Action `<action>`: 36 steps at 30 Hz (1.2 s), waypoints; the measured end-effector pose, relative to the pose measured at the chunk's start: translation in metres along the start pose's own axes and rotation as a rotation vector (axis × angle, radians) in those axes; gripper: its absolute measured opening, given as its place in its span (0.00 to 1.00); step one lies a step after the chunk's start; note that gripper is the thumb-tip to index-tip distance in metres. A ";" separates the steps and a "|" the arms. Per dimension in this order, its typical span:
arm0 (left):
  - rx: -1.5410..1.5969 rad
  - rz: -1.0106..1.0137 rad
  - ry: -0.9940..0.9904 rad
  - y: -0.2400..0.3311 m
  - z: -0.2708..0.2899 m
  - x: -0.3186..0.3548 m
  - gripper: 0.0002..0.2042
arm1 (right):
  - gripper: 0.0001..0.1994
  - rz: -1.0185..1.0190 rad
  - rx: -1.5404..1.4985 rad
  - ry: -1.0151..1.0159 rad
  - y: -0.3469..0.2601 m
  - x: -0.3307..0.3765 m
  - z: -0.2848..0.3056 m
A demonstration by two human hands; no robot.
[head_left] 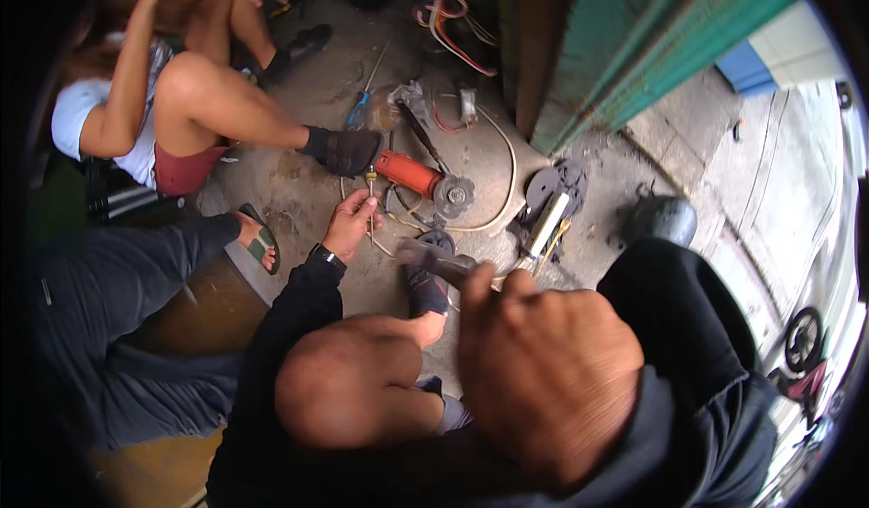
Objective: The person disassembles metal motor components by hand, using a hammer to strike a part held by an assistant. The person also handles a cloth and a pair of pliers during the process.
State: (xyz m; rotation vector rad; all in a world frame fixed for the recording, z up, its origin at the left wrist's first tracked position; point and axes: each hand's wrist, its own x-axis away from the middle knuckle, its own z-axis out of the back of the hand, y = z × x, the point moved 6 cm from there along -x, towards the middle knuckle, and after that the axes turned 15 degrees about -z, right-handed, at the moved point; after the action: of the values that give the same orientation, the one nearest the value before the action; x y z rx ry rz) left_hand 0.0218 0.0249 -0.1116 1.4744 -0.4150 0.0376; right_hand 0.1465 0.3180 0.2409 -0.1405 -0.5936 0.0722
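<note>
My left hand (348, 225), in a black sleeve with a wristwatch, grips a thin screwdriver (370, 202) with a yellow end, held upright just in front of an orange angle grinder (412, 173) lying on the concrete floor. My right hand (543, 363) fills the near view, closed around the handle of a grey metal tool (433, 259) whose head points left, above my dark-socked foot (425, 292). My bare knee (353, 386) sits between the two arms.
A white cable (510, 159) loops around the grinder. A blue-handled screwdriver (360, 110) and black machine parts (548, 202) lie nearby. A seated person (181, 100) is at upper left; another's sandalled foot (261, 241) is left. A green door (625, 46) stands behind.
</note>
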 end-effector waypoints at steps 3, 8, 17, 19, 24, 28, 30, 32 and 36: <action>-0.006 -0.037 0.158 0.048 0.050 0.044 0.13 | 0.16 0.077 -0.124 -0.033 -0.007 -0.045 -0.041; 0.284 -0.121 -0.017 0.036 -0.042 -0.009 0.14 | 0.19 -0.098 -0.583 0.038 0.093 -0.091 -0.143; 0.585 -0.168 0.017 -0.005 -0.087 -0.038 0.13 | 0.13 -0.263 -0.876 -0.055 0.094 -0.157 -0.121; 0.532 -0.187 0.021 -0.008 -0.091 -0.043 0.11 | 0.14 -0.244 -0.734 -0.076 0.093 -0.173 -0.116; 0.530 -0.136 0.044 -0.014 -0.095 -0.044 0.09 | 0.13 -0.219 -0.752 -0.073 0.081 -0.185 -0.124; 0.536 -0.140 -0.007 -0.020 -0.102 -0.046 0.09 | 0.14 -0.273 -0.758 -0.087 0.081 -0.187 -0.121; 0.588 -0.150 -0.044 -0.024 -0.101 -0.047 0.09 | 0.14 -0.271 -0.800 -0.093 0.079 -0.188 -0.121; 0.585 -0.168 -0.064 -0.026 -0.100 -0.047 0.09 | 0.13 -0.259 -0.807 -0.092 0.076 -0.189 -0.119; 0.596 -0.197 -0.109 -0.029 -0.099 -0.049 0.11 | 0.13 -0.242 -0.742 -0.069 0.059 -0.191 -0.103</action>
State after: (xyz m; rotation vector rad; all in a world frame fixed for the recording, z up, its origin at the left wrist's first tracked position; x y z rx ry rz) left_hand 0.0084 0.1283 -0.1577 2.1068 -0.3595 -0.0835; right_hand 0.0451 0.3438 0.0420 -0.7852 -0.6800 -0.3852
